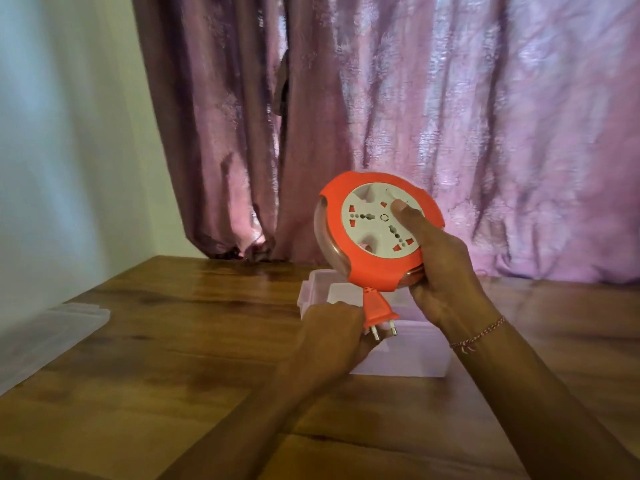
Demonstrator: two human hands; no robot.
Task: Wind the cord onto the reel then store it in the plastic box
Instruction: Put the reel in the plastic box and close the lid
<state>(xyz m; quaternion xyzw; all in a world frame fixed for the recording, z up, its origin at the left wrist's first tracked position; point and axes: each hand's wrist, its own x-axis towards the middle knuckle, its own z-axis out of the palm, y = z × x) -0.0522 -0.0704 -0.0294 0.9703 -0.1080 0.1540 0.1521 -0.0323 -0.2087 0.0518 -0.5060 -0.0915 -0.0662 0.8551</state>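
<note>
Your right hand [446, 271] grips the round orange plastic cord reel with the white socket face [377, 233] by its rim, thumb laid across the white face and fingers wrapped behind the edge, holding it tilted in the air just above the clear plastic storage box [398, 362]. Your left hand [329, 334], just below and to the left of the right one, pinches the orange two-pin plug [483, 315] that hangs from the bottom of the reel; no loose cord shows between plug and reel, so the winding looks done or very nearly so. The box sits open on the brown wooden table [173, 341] directly under both hands, and its clear plastic lid [59, 327] lies well off to the left of your left hand. Judged from its build, the reel is a stiff, hard shell, fairly light but bulky for one hand, with a smooth rim that could slip; keep your grip across the rim with the thumb bracing the face. The plug is rigid and small, best held by its body, clear of the pins, so it does not swing as you lower the reel flat into the box.
</note>
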